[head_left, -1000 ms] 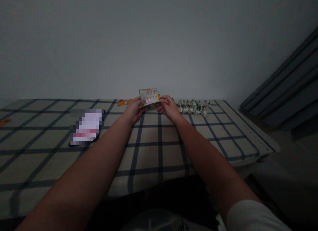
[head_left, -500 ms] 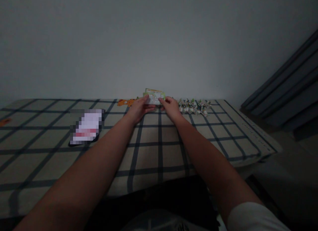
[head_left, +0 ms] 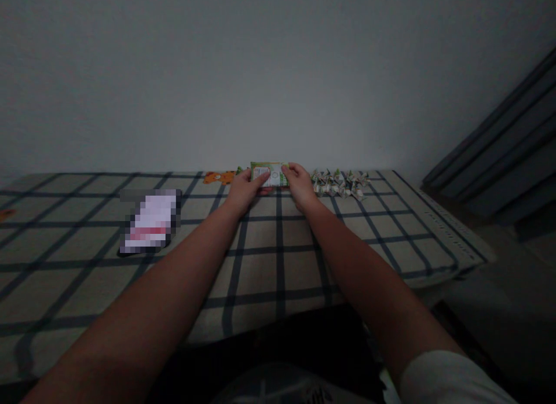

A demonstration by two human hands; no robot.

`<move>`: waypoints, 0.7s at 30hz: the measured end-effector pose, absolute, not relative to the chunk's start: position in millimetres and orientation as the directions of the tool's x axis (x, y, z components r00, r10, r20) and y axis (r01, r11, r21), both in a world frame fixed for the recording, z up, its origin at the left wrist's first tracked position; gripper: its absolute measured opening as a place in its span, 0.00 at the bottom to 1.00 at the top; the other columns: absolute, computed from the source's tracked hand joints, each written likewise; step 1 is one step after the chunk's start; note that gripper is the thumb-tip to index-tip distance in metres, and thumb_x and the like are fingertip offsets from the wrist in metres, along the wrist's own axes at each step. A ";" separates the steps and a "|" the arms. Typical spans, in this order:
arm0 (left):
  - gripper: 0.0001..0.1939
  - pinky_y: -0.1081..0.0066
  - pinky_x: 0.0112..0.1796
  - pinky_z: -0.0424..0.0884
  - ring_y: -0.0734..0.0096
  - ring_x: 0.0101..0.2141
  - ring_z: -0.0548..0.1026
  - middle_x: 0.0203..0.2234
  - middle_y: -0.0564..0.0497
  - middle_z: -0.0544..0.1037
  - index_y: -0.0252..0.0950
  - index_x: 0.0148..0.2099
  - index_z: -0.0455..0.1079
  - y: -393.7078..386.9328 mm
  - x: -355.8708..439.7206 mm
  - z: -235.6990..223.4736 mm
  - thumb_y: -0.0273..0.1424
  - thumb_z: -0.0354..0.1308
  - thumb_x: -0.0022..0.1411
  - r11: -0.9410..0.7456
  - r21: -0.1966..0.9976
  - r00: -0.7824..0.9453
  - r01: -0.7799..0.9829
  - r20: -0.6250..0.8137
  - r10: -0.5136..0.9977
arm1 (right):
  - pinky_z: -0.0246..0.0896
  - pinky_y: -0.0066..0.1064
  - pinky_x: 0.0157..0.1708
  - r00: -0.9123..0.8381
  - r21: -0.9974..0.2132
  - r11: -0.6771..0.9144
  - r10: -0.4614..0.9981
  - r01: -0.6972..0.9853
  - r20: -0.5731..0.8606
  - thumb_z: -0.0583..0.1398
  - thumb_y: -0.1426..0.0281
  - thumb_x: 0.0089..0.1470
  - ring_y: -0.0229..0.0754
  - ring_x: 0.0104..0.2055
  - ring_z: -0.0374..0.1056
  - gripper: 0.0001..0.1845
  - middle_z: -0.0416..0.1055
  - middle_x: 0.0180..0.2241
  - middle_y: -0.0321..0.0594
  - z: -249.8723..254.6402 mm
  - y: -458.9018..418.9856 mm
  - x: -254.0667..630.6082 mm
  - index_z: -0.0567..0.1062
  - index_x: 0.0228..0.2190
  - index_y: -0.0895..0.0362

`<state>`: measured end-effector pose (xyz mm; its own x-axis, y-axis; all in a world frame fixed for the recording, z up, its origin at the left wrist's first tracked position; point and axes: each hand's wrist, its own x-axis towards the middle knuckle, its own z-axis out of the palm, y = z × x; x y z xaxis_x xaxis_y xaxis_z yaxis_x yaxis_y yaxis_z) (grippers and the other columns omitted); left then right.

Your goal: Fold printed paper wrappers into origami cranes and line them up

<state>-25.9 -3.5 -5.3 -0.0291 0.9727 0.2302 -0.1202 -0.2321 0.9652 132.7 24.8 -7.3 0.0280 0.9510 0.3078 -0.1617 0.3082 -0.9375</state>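
Observation:
Near the table's back edge, my two hands hold a small rectangle of printed green-and-white paper [head_left: 274, 175] upright between them. My left hand [head_left: 246, 188] is closed on its left side, the thumb lying across the printed front. My right hand [head_left: 300, 183] grips the right end, with its thumb on the upper front. The fingers behind the paper are mostly hidden. Just right of my right hand lie several small folded-paper pieces [head_left: 341, 184] in close rows, white with green and dark print.
A checked cloth [head_left: 256, 271] covers the table. A phone [head_left: 150, 221] with a blurred-out screen lies at left. An orange cartoon animal figure [head_left: 217, 177] shows at the back. Behind stands a plain wall [head_left: 278, 74]; a grey curtain [head_left: 499, 149] hangs at right.
The paper has come down slightly and its printed front faces me more squarely; the separate rear layer no longer shows above it. My left thumb has shifted right across the front.

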 end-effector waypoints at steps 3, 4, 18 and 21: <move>0.22 0.61 0.37 0.78 0.60 0.36 0.80 0.40 0.43 0.82 0.32 0.44 0.78 -4.2 -25.5 -7.3 0.42 0.71 0.52 -0.261 0.961 0.001 -0.092 0.263 0.965 | 0.72 0.33 0.42 0.043 -0.914 0.379 0.925 -0.145 0.377 0.64 0.59 0.57 0.40 0.38 0.75 0.13 0.76 0.36 0.39 -8.1 26.3 134.0 0.72 0.38 0.55; 0.22 0.61 0.37 0.78 0.59 0.36 0.80 0.39 0.43 0.82 0.32 0.43 0.78 -4.1 -25.8 -7.7 0.43 0.71 0.51 -0.275 0.958 0.000 -0.080 0.276 0.961 | 0.72 0.32 0.41 0.045 -0.912 0.386 0.922 -0.136 0.384 0.64 0.59 0.57 0.40 0.37 0.74 0.12 0.76 0.35 0.38 -7.8 26.3 134.6 0.72 0.37 0.55; 0.11 0.66 0.37 0.75 0.67 0.30 0.76 0.28 0.51 0.79 0.34 0.37 0.76 1.1 -28.9 -9.1 0.33 0.66 0.50 -0.350 0.935 -0.068 0.058 0.353 0.933 | 0.68 0.32 0.42 0.077 -0.908 0.417 0.907 -0.042 0.413 0.64 0.63 0.55 0.41 0.39 0.72 0.09 0.75 0.35 0.38 -8.4 28.4 136.6 0.75 0.35 0.56; 0.17 0.65 0.38 0.74 0.65 0.32 0.77 0.33 0.48 0.82 0.34 0.42 0.78 1.8 -28.5 -12.5 0.38 0.66 0.51 -0.351 0.934 0.020 0.066 0.350 0.937 | 0.68 0.32 0.41 0.013 -0.895 0.445 0.895 0.002 0.445 0.65 0.63 0.54 0.40 0.37 0.71 0.09 0.76 0.34 0.38 -7.9 24.9 137.3 0.76 0.34 0.56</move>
<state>-28.5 1.8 -12.5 0.0199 0.9366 0.3500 0.0664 -0.3505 0.9342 137.3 24.9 -7.9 0.0129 0.8952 0.4454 0.0024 0.4454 -0.8953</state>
